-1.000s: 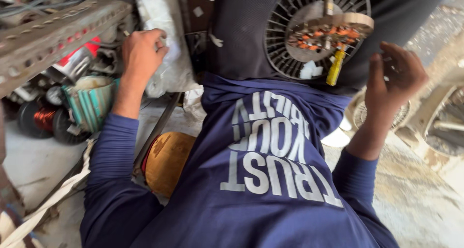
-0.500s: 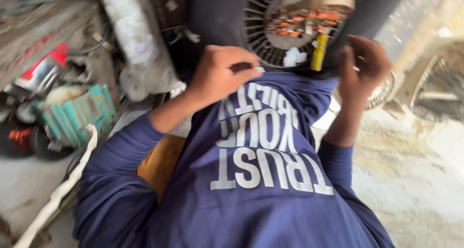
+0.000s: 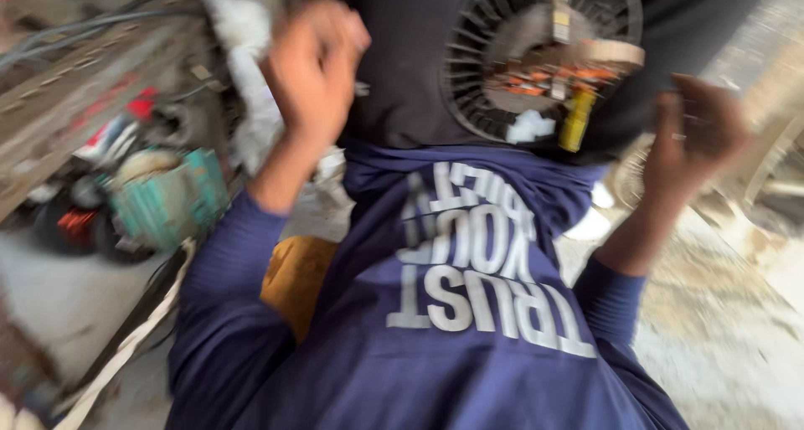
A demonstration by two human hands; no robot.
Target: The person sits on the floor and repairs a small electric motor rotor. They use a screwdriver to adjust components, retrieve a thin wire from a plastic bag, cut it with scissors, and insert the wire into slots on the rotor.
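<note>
Though the frame is smeared with motion, this much can be made out.

Left hand: the left hand (image 3: 314, 61) is raised above the lap, curled loosely into a near fist; I cannot tell whether anything sits inside the curl, and it touches no object that I can see.

Right hand: the right hand (image 3: 699, 137) hovers just beside the motor's rim, fingers bent inward; blur hides whether they pinch anything.

Where the motor sits: the fan motor (image 3: 540, 61), a round slotted shell with orange copper windings showing, rests on the dark trousers (image 3: 402, 70) at the lap, between the two hands.

Yellow part: a small yellow piece (image 3: 578, 120) hangs at the motor's lower edge, beside a white scrap.

Risk, slipping: as I judge it, with neither hand clearly gripping it, the motor could roll off the lap onto the concrete floor (image 3: 737, 329).

Risk, windings: a careless knock could likely nick the exposed copper.

Risk, clutter: the left elbow is near the teal container (image 3: 167, 204) and the coils at the left; a swing might upset them.

Counts: one motor, one yellow piece, one teal container, two hands, one orange-yellow object (image 3: 293, 279) under the left arm.
</note>
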